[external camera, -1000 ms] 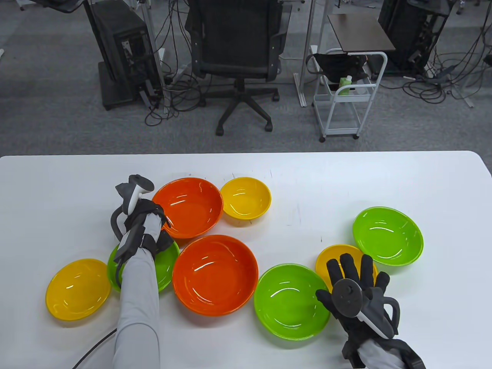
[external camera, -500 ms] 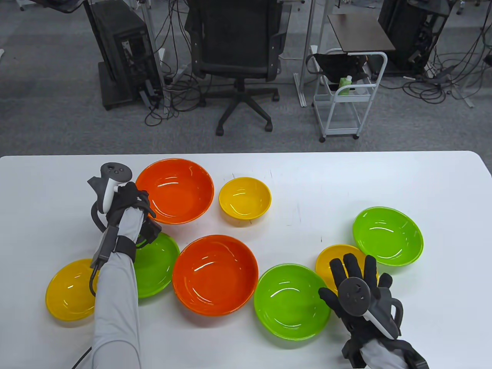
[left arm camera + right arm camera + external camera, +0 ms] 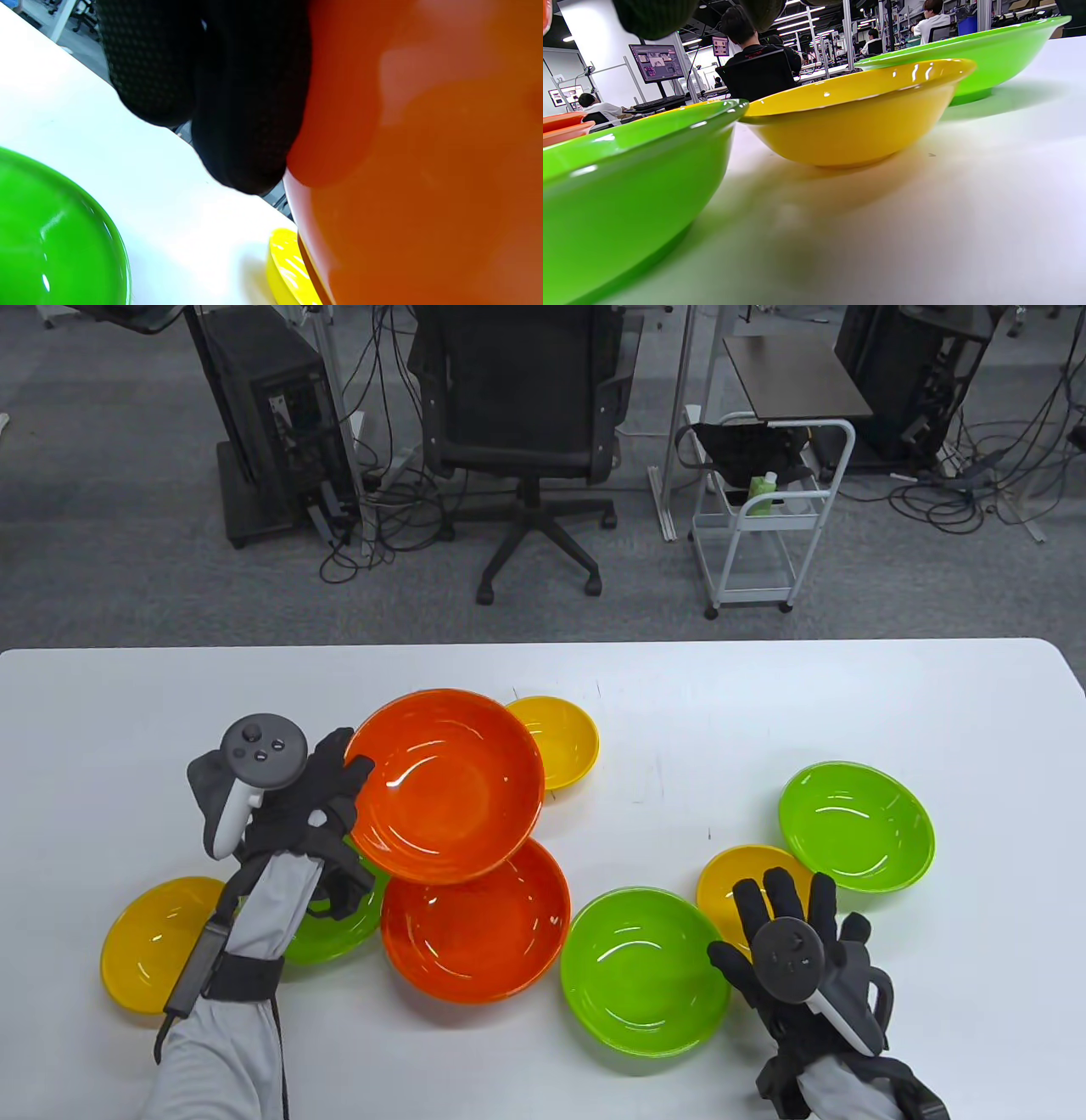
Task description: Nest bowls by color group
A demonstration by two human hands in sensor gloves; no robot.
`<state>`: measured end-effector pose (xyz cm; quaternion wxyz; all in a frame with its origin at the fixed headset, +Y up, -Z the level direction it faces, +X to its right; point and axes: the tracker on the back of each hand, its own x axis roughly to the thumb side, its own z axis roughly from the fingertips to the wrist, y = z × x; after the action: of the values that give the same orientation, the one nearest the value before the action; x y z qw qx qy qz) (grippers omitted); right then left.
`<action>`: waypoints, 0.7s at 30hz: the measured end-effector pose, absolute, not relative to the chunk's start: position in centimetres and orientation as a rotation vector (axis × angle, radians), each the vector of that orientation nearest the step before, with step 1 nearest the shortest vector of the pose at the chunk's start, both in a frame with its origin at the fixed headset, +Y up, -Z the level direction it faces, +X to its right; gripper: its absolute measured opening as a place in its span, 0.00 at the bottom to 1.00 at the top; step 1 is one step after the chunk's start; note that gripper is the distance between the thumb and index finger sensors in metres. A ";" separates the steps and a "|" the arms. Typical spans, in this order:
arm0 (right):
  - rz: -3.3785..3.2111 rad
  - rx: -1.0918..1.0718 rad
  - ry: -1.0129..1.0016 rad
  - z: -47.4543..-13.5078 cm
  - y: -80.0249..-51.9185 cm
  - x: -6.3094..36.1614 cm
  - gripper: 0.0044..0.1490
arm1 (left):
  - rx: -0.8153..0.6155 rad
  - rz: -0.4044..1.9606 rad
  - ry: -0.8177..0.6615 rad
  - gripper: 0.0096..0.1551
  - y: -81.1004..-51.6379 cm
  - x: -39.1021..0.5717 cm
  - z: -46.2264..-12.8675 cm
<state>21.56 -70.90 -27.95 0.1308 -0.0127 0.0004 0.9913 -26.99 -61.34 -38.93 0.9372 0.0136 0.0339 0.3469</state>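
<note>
My left hand [image 3: 327, 789] grips the left rim of an orange bowl [image 3: 445, 785] and holds it in the air, partly over a second orange bowl [image 3: 479, 937] on the table. In the left wrist view the held orange bowl [image 3: 424, 169] fills the right side, with my gloved fingers [image 3: 237, 106] against it. My right hand [image 3: 789, 916] lies flat with its fingers spread over a yellow bowl [image 3: 738, 874], holding nothing. Green bowls sit at the right [image 3: 857, 824], the front middle [image 3: 640, 967] and under my left arm [image 3: 339, 912]. Other yellow bowls sit at the far left [image 3: 144, 942] and behind the held bowl [image 3: 564, 734].
The white table [image 3: 764, 704] has bare surface along its back and right side. Beyond its far edge stand an office chair [image 3: 526, 432] and a white cart [image 3: 764, 509]. In the right wrist view a green bowl [image 3: 628, 178] and a yellow bowl [image 3: 857, 118] stand close by.
My left hand has lifted the back orange bowl off the table and carried it right and toward me, over the front orange bowl. My right hand has barely moved.
</note>
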 end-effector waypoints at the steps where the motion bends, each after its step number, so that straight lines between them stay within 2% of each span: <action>1: 2.881 -0.034 -0.001 -27.9 -70.9 21.5 0.51 | 0.037 0.719 0.066 0.33 -61.6 -26.8 -38.4; 7: 2.890 -0.025 -0.007 -27.9 -71.0 21.4 0.51 | 0.076 0.769 0.093 0.32 -64.2 -26.8 -35.3; 10: 2.887 -0.030 0.009 -27.9 -71.1 21.4 0.51 | 0.038 0.739 0.087 0.32 -64.3 -27.0 -35.5; 13: 2.899 -0.034 0.005 -27.9 -71.0 21.4 0.51 | 0.063 0.701 0.101 0.32 -64.4 -27.0 -35.3; 21: 2.939 0.016 0.009 -27.7 -71.4 20.6 0.51 | -0.040 0.551 0.085 0.32 -64.9 -26.9 -35.6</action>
<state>20.57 -71.41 -27.70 0.1010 0.0053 0.0031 0.9949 -26.91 -64.90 -35.64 0.9612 -0.0197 0.0419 0.2718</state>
